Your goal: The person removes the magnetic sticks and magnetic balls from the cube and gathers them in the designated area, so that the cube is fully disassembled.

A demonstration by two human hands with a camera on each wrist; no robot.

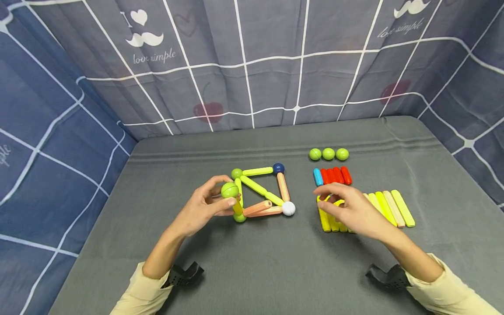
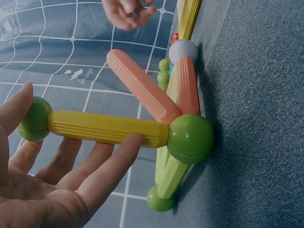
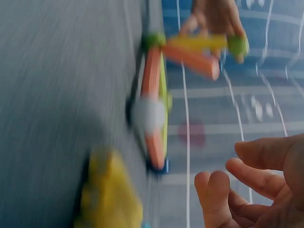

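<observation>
My left hand [image 1: 204, 203] pinches a green ball [image 1: 229, 190] between thumb and fingers, its other fingers along the yellow stick [image 2: 104, 127] below. That stick rises from another green ball [image 2: 191, 138], a corner of a flat frame of sticks and balls. A salmon stick [image 1: 257, 208] slants up from the same corner, its far end free. Other corners are a white ball [image 1: 288, 208], a dark blue ball [image 1: 278, 168] and a green ball [image 1: 236, 173]; a lime diagonal [image 1: 253, 186] crosses the frame. Holding nothing, my right hand [image 1: 354, 210] hovers over yellow sticks [image 1: 323, 216], fingers loosely bent.
Behind the right hand lie a short blue stick [image 1: 318, 176] and several short red sticks [image 1: 336, 176], with three green balls [image 1: 328, 153] farther back. More long sticks [image 1: 402, 208] extend rightward in the row. Grid-patterned cloth [image 1: 271, 83] encloses the grey surface [image 1: 252, 271].
</observation>
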